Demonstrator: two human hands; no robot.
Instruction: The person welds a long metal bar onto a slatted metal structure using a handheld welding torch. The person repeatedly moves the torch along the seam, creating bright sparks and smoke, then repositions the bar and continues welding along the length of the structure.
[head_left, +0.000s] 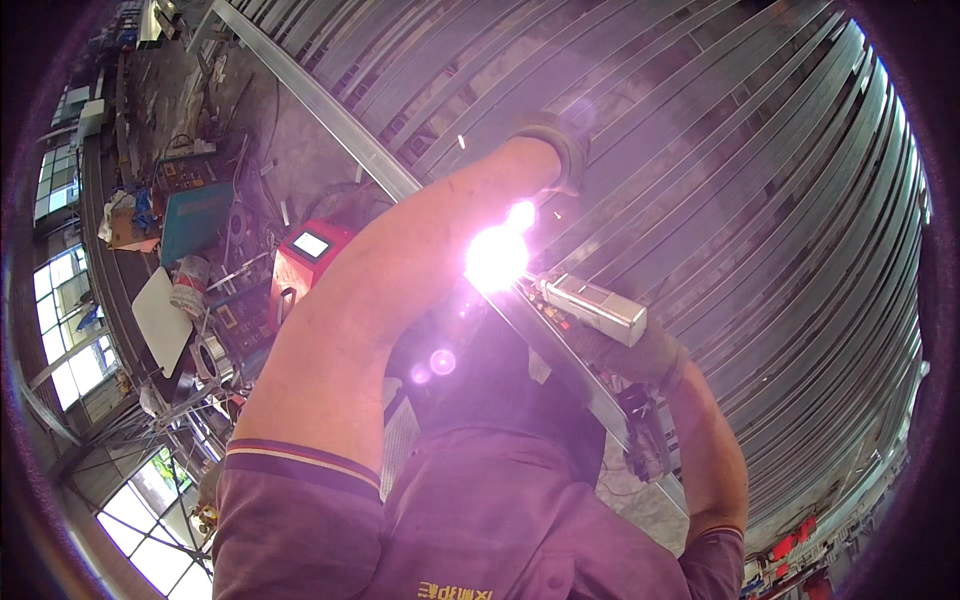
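Observation:
A dazzling white-violet welding light [497, 258] burns at the middle, on the edge of a metal frame rail [560, 355]. My right hand [645, 352], in a dark glove, grips a welding gun [597, 306] with a silver box-shaped housing. Its nozzle points left into the light. My left hand [572, 140], gloved too, reaches across beyond the light, over the long metal bars [700, 180]. Glare and haze hide its fingers, so whether it holds a bar cannot be made out. Small sparks fly near my left wrist.
Rows of parallel metal bars fill the right side. A long rail [320, 115] runs diagonally at upper left. To the left stand a red machine [315, 245] with a lit screen, a teal box [195, 220], a white panel [162, 320] and cluttered equipment. Windows [75, 330] line the far left.

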